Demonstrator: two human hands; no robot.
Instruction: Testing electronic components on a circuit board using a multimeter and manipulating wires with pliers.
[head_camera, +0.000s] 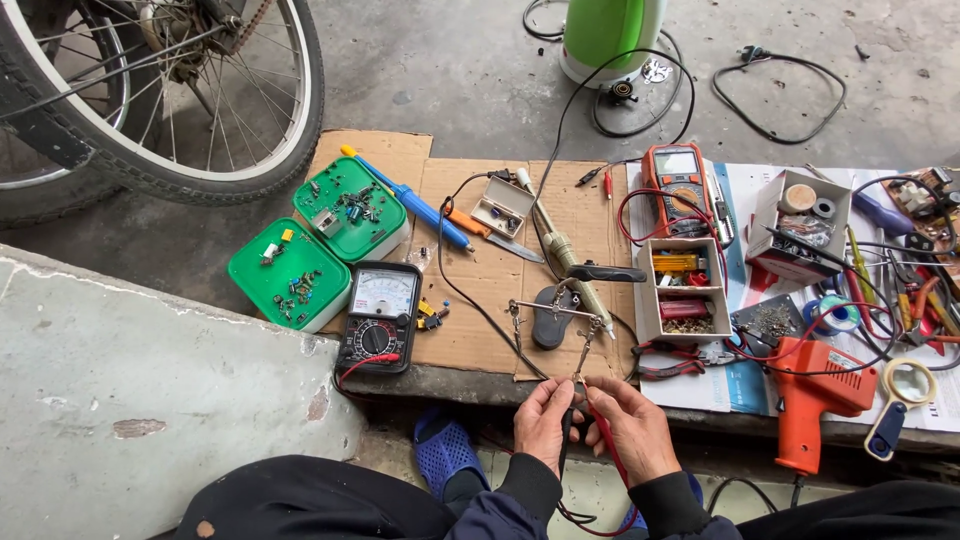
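Your left hand (543, 420) pinches the black probe (566, 440) and your right hand (632, 425) pinches the red probe (604, 432), tips at the small part (too tiny to identify) under the helping-hands clip (583, 345), near centre. The tips sit close; touching them risks a false reading.

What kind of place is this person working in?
Probably an informal, ground-level electronics repair spot: an analog multimeter, an orange soldering gun and green lids of small parts lie on cardboard over concrete, beside a bicycle wheel.
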